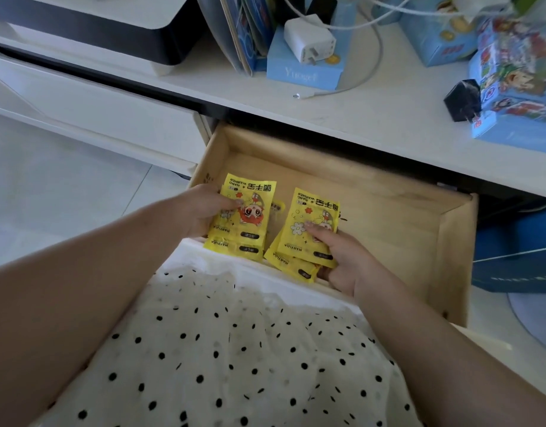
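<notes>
My left hand [200, 211] is gripping one bunch of yellow packets [244, 220] at the near left of the open wooden drawer [385, 217], thumb pressing on top. Just beside it, my right hand [345, 260] is pinching a second bunch [308, 232], also down inside the drawer.

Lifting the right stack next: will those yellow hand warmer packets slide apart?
Probably slippery: the hand warmer packets look glossy, and the lower ones fan out. Likely floppy thin pouches; the right hand should pinch the whole stack.
</notes>
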A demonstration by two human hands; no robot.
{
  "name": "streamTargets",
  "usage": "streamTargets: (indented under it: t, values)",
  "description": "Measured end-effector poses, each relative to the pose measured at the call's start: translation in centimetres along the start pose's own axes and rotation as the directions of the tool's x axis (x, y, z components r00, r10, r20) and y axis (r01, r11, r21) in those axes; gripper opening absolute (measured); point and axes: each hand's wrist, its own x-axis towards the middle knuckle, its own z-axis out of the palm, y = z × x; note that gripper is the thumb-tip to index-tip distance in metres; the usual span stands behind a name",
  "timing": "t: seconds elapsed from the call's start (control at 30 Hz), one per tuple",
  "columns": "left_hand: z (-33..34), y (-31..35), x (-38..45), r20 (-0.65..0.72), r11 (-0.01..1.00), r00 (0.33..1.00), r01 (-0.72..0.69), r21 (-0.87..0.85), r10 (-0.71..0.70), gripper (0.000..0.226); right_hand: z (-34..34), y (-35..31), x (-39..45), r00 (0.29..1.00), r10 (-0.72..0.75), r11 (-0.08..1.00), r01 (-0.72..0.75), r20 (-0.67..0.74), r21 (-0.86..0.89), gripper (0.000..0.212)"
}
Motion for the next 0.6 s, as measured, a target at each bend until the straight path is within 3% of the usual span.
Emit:
streamTargets:
  t: [0.27, 0.37, 0.47, 0.6]
  values:
    - [0.2, 1.0, 3.3, -0.143, 0.997, 0.986, -0.083, -0.006, 0.081, 0.022, 1.0, -1.7, 3.7, 0.99, -0.034, 0.999, 0.028, -0.14, -0.04, 0.032]
    - [-0.5, 1.6, 6.1, -0.227, 0.977, 0.956, -0.159, 0.142, 0.189, 0.029, 1.6, -2.5, 5.9, 0.978, -0.106, 0.993, 0.095, -0.181, -0.071, 0.026]
    - [-0.2, 2.4, 8.0, -0.282, 0.918, 0.911, -0.197, 0.345, 0.302, 0.021, 2.4, -2.9, 8.0, 0.961, -0.168, 0.984, 0.151, -0.218, -0.092, 0.034]
    - [0.5, 2.6, 10.5, -0.374, 0.869, 0.833, -0.229, 0.438, 0.408, 0.036, 3.6, -2.8, 11.1, 0.926, -0.276, 0.956, 0.236, -0.259, -0.174, 0.024]
